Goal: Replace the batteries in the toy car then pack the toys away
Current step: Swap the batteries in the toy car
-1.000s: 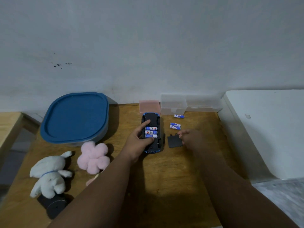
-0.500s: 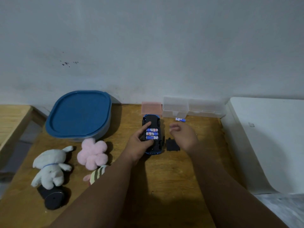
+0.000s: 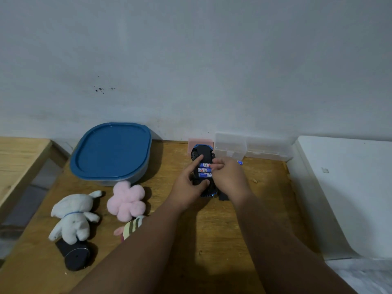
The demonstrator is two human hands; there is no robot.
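The blue toy car [image 3: 201, 153] lies upside down on the wooden table [image 3: 212, 240], its black underside up. Three blue batteries [image 3: 204, 170] sit in its open compartment. My left hand [image 3: 188, 183] grips the car from the left, forefinger along the underside and thumb at its near end. My right hand [image 3: 229, 177] is on the car's right side, fingertips pinched at the right end of the top battery. The black battery cover [image 3: 223, 197] lies beside the car, half hidden under my right wrist. One loose battery [image 3: 240, 162] shows behind my right hand.
A blue-lidded container [image 3: 111, 151] stands at the back left. A pink plush flower [image 3: 126, 200], a white plush animal [image 3: 73, 215], a striped plush [image 3: 132, 227] and a black cylinder [image 3: 75, 256] lie left. A clear plastic box [image 3: 231, 145] and a pink box [image 3: 200, 142] stand against the wall.
My right hand has moved left from the battery cover, past the loose batteries, onto the car's battery compartment. My left hand has kept its hold on the car.
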